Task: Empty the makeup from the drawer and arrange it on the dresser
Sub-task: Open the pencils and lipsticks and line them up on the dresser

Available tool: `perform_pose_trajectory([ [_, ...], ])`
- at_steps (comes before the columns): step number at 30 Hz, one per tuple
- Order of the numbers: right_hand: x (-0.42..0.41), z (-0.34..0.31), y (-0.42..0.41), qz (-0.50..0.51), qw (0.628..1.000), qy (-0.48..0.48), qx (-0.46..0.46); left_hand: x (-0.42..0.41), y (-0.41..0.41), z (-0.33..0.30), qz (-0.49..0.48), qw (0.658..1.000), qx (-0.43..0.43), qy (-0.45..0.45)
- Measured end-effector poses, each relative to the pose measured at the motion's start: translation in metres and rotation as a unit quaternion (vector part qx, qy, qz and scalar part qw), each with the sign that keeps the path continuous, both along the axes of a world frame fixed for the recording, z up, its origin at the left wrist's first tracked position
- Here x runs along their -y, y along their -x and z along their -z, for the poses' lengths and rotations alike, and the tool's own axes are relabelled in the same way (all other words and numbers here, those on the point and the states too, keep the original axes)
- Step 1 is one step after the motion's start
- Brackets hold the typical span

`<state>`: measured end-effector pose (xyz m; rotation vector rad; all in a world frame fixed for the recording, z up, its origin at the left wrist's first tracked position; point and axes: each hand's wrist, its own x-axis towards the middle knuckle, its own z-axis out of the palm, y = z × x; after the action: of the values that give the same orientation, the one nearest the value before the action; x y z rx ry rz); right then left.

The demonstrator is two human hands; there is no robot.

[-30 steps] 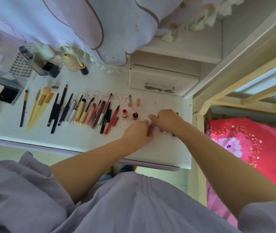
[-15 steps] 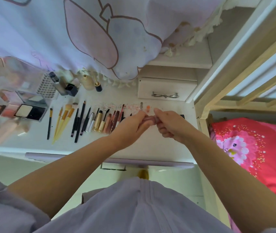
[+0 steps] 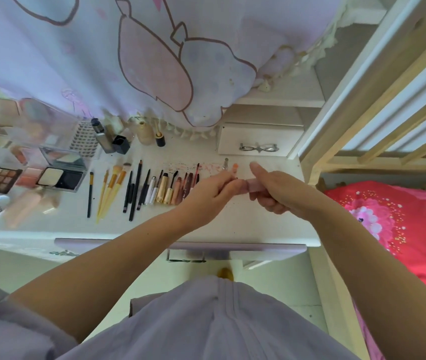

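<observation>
- Head view, hands: both hands are raised just above the dresser (image 3: 245, 229) near its right end. The left hand (image 3: 212, 193) and the right hand (image 3: 271, 193) are close together, joined by one small pink tube (image 3: 252, 185).
- Head view, grip: the right hand has its fingers curled round the tube's right part, thumb extended upward. The left hand pinches the tube's left end with its fingertips. Whether this is a cap being pulled or seated cannot be told.
- Head view, key relation: the tube's long axis runs left to right, level with the dresser's front edge, spanning the gap between the hands. The right hand carries most of its length, so it is the holding hand.
- Head view, target: the laid-out row (image 3: 154, 188) of brushes, pencils and tubes lies to the left of the hands, each item with its long axis running front to back. The left hand is nearer the row's right end.
- Judgement: to join the row, the tube must turn a quarter turn and go down just right of the last item.
- Head view, surroundings: palettes (image 3: 1, 179) sit at far left; a closed small drawer (image 3: 257, 141) stands behind the hands.
</observation>
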<state>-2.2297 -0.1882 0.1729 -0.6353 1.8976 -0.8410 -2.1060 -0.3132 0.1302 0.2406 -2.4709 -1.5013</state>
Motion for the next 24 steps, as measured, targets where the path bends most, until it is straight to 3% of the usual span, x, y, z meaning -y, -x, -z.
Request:
perform_pose_trajectory([
  [5,-0.009,0.005,-0.003,-0.014,0.997,0.067,0.03,0.005,-0.006,-0.005,0.025,0.999,0.009,-0.031],
  [10,-0.013,0.005,-0.004,0.008,0.999,0.008,0.052,0.012,-0.005,0.0,0.029,0.998,0.048,0.001],
  [15,-0.018,0.01,0.0,-0.02,0.997,0.056,0.05,0.016,-0.006,0.003,0.032,0.997,0.069,-0.019],
  [20,-0.015,0.011,-0.002,0.014,0.996,-0.011,0.092,0.016,-0.007,0.003,0.031,0.998,0.06,-0.012],
  [24,-0.015,0.016,-0.003,-0.017,0.996,0.024,0.082,0.021,-0.008,0.009,0.034,0.996,0.087,-0.007],
])
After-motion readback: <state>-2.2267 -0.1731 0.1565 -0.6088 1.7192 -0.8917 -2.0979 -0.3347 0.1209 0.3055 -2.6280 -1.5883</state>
